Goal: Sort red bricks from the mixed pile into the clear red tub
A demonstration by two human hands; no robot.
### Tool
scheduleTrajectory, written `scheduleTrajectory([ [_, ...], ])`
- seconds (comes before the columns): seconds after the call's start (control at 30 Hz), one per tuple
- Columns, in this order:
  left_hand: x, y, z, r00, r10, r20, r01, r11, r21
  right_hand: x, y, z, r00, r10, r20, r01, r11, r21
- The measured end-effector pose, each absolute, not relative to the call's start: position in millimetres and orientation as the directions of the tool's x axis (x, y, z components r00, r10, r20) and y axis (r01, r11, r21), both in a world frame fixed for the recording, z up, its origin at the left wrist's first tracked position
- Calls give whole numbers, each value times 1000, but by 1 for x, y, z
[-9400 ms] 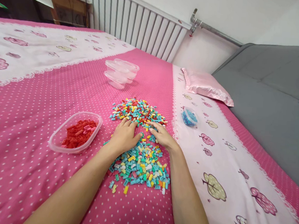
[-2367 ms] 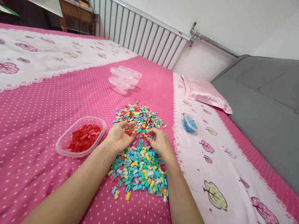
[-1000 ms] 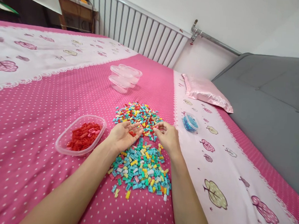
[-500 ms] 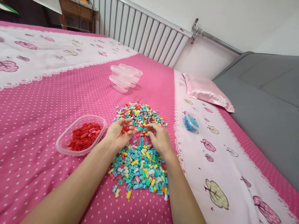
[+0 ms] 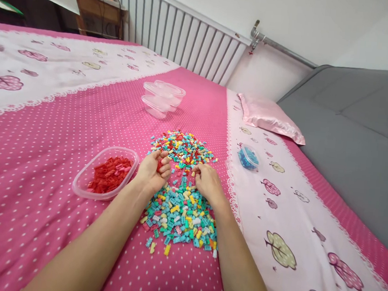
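Observation:
A heap of small coloured bricks (image 5: 181, 208) lies on the pink dotted bedspread (image 5: 43, 159), teal, yellow, red and white mixed. My left hand (image 5: 152, 173) rests at the heap's left side, fingers curled round a few red bricks (image 5: 160, 165). My right hand (image 5: 207, 183) lies knuckles up on the middle of the heap, fingertips bent down into the bricks; what they pinch is hidden. A clear tub (image 5: 85, 186) holding red bricks (image 5: 109, 180) stands just left of my left hand.
A small clear tub of blue bricks (image 5: 248, 156) stands to the right on the pale patterned strip. Stacked empty clear tubs (image 5: 162, 98) sit further back. A pink pillow (image 5: 271, 120), a grey sofa (image 5: 357, 137) and a white radiator (image 5: 176, 35) lie beyond.
My left hand, held palm up and open with red bricks a second ago, has curled closed round them. My right hand has drawn back slightly and pressed down onto the heap.

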State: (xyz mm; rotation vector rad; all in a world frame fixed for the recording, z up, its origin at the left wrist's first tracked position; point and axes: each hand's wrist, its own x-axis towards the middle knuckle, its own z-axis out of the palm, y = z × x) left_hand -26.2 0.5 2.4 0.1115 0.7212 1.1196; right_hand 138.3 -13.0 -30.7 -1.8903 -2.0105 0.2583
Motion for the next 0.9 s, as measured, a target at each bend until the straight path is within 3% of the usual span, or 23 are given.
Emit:
scheduleTrajectory([
  [0.17,-27,0,2,239,848,-473,-780,458,426,139,-11,-28,-2,968,251,860,130,-494],
  [0.3,-26,0,2,235,851,-470,-785,451,424,137,-9,-30,-76,943,323,767,262,-586],
  [0.47,-26,1,1,223,845,-485,-789,449,419,134,-10,-37,-223,945,238,802,317,-506],
  [0.67,-21,0,3,189,814,-549,-784,462,415,136,-8,-41,-146,964,221,832,240,-501],
  [0.9,-18,-2,0,344,784,-517,-741,565,363,140,-16,-14,43,943,329,612,235,-755],
])
